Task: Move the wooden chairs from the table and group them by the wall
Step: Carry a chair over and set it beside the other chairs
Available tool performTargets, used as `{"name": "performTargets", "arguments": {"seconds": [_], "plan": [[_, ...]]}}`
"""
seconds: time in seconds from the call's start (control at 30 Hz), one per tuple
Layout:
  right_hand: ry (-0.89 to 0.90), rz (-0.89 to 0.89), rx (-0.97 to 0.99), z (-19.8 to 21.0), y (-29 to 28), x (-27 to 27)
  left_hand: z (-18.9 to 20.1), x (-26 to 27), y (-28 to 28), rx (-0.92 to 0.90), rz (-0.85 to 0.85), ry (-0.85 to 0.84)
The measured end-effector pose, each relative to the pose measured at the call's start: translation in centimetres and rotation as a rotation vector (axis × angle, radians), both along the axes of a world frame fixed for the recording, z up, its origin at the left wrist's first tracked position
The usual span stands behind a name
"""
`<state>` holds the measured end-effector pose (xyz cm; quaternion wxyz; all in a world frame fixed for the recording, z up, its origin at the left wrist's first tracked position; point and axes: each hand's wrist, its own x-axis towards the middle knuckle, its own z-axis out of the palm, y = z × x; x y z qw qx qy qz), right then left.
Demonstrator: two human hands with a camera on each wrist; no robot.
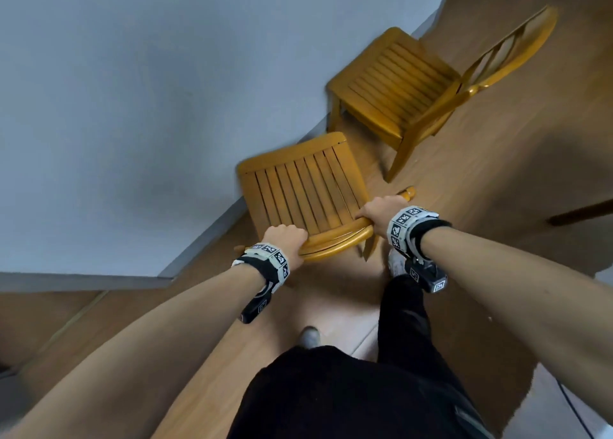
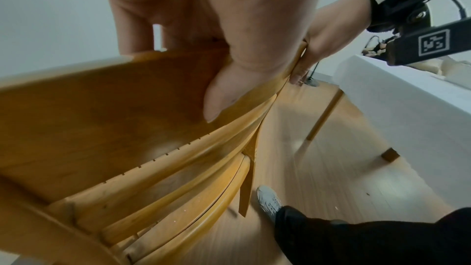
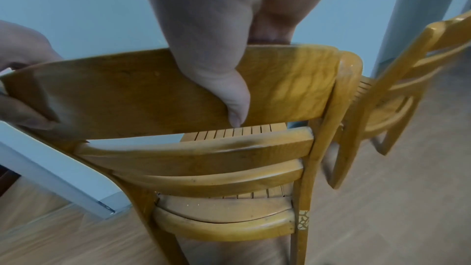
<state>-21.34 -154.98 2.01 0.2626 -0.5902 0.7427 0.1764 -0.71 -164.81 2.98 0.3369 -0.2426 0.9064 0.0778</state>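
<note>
Both hands clamp the curved top rail of the near wooden chair [image 1: 300,189]: the left hand [image 1: 286,237] at the rail's nine o'clock end, the right hand [image 1: 381,210] at its three o'clock end, fingers curled over the front, thumbs on the back. The chair sits close to the wall [image 1: 132,107], with a second chair [image 1: 394,87] at one o'clock beside it. It looks rigid and fairly heavy, probably off the floor though its feet are hidden, so this wide two-handed grip suits it.
</note>
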Motion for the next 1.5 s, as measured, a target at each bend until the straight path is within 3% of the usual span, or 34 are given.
{"name": "performTargets", "arguments": {"seconds": [0.3,0.57,0.77,1.0,1.4,1.5], "plan": [[0.013,0.257,0.050,-0.9,-7.1,-17.2,-1.2,-15.6,-1.2,0.021,0.288,0.002],[0.044,0.370,-0.001,-2.1,-10.5,-24.7,-3.0,-22.6,-2.5,0.014,0.427,0.039],[0.069,0.426,0.004,-3.4,-11.4,-28.4,-4.5,-26.8,-1.9,0.019,0.519,0.061],[0.067,0.475,-0.048,-6.3,-6.4,-30.5,-7.4,-28.3,3.0,0.044,0.534,-0.003],[-0.029,0.430,-0.157,-7.6,-5.7,-30.3,-6.8,-28.7,3.3,0.068,0.523,-0.042],[-0.076,0.352,-0.249,-7.7,-3.8,-30.2,-5.7,-30.2,2.9,0.100,0.490,0.029]]}}
